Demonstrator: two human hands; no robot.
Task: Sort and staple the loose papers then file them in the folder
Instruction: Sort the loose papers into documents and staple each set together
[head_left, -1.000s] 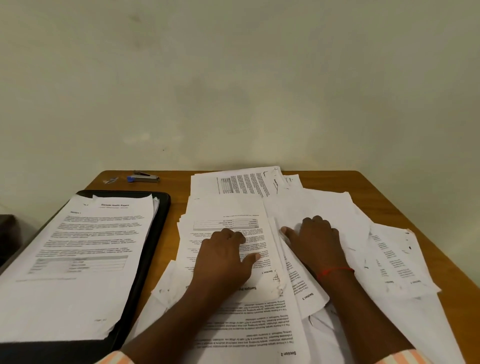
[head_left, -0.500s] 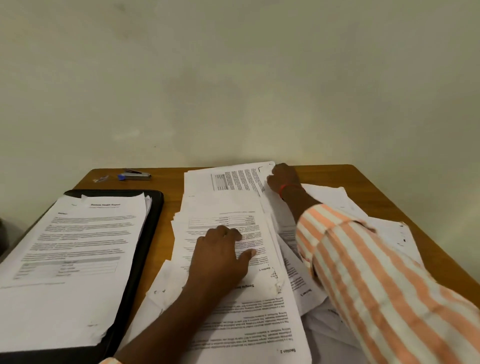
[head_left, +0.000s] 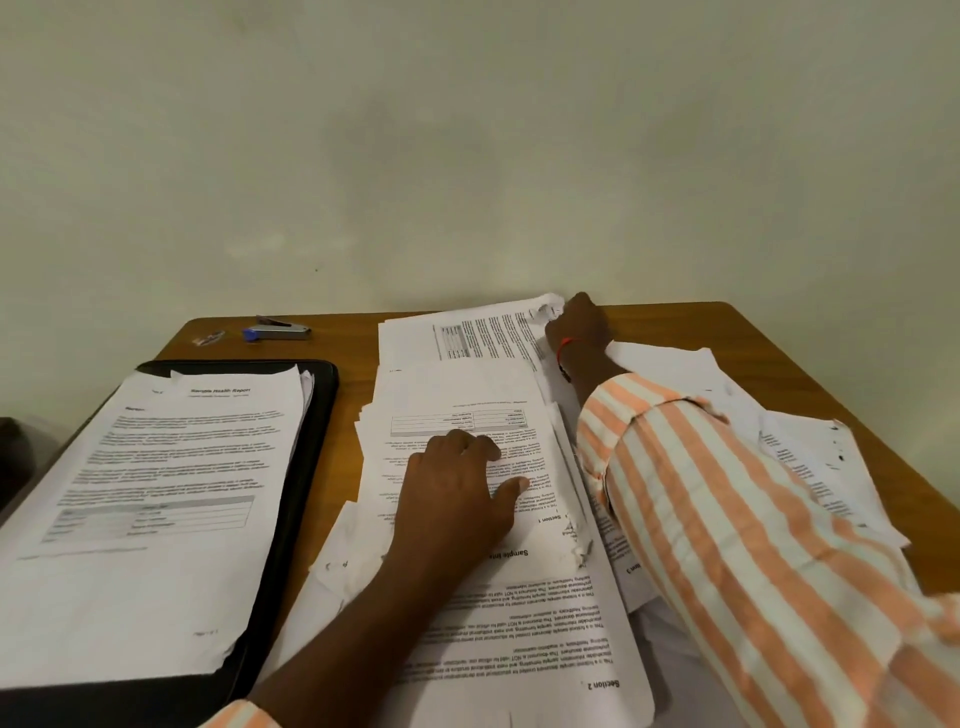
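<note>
Right hand (head_left: 582, 325) on far paper (head_left: 467, 338) corner.

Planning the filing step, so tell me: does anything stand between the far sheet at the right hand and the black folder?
Nothing visible does. Only bare table separates the far sheet, whose corner the right hand grips, from the folder. The stapler lies behind the folder, off that path.

My right hand (head_left: 582, 325) has left the middle pile of white printed papers (head_left: 467, 395) and is stretched to the far white printed sheet (head_left: 483, 332), pinching its back corner, which now curls up. The orange-and-white striped sleeve (head_left: 727, 493) now crosses the view.
</note>
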